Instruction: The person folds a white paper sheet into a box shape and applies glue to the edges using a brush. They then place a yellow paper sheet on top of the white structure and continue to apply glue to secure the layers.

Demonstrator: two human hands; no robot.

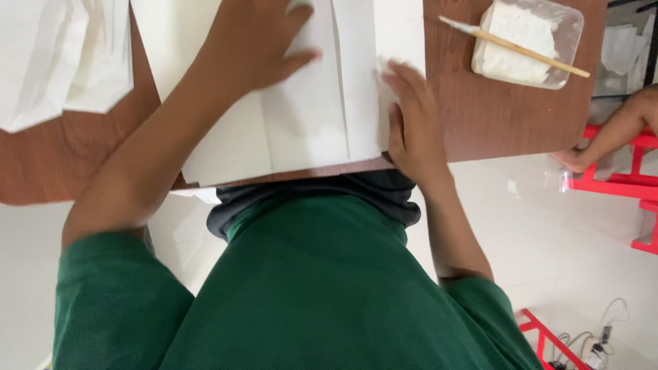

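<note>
1. A green shirt (329,294) is seen nearest, just below the near edge of the paper (308,116).
2. The paper, folded and white, is laid on the brown table (480,116), overhanging its near edge.
3. The right hand (411,120) is pressed on the paper's right edge, fingers together and curled over it; the left hand (257,41) is laid flat on the paper's upper left, fingers spread.
4. More white sheets (65,62) are seen left of the paper.
5. Far right of the paper, a clear tray (528,44) of white paste is set, a brush (514,46) laid across it; another person's hand (582,157) is seen beyond the table edge.
</note>
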